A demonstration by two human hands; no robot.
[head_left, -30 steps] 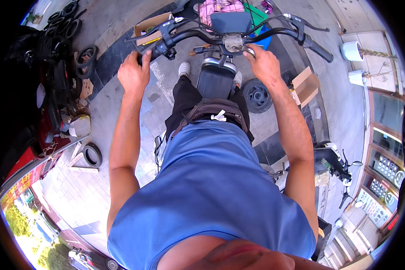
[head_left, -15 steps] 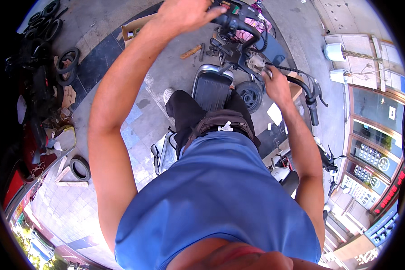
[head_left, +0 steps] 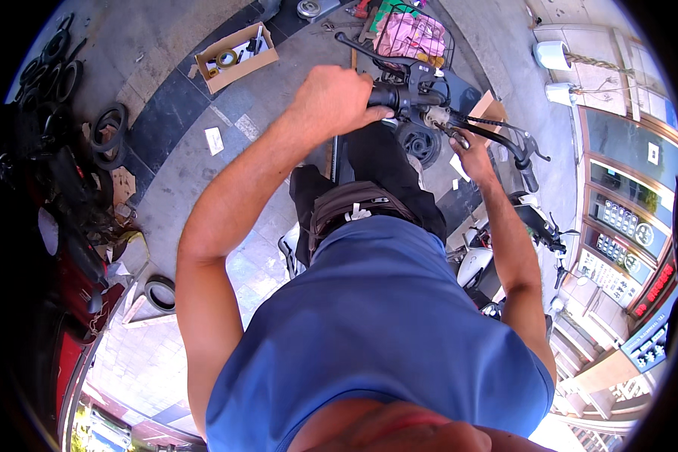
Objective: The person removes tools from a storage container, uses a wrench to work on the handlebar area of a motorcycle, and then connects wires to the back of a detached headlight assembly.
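Note:
My left hand (head_left: 331, 102) is closed around the left grip (head_left: 383, 96) of a black scooter handlebar (head_left: 493, 135), its thumb lying along the near side. At the bar's centre, a greyish metal clamp (head_left: 435, 117) shows between cables and switch housings. My right hand (head_left: 474, 156) is just below that clamp, fingers closed on a short shiny metal tool (head_left: 459, 138). Its exact kind is hard to make out. Farther right, the other handlebar grip (head_left: 529, 178) and its brake lever (head_left: 536, 148) stick out untouched. My legs and the left arm hide much of the scooter's lower body.
An open cardboard box (head_left: 237, 62) with tape rolls and small items stands at the far left. Pink cloth fills a wire basket (head_left: 410, 36) ahead. A black wheel (head_left: 419, 145) lies beyond my legs. Loose tyres (head_left: 110, 128) lie left; another scooter (head_left: 478, 264) stands right.
The left end of the handlebar has swung back toward me with my left hand on it. My right hand has shifted slightly right and down. My legs now cover the footboard.

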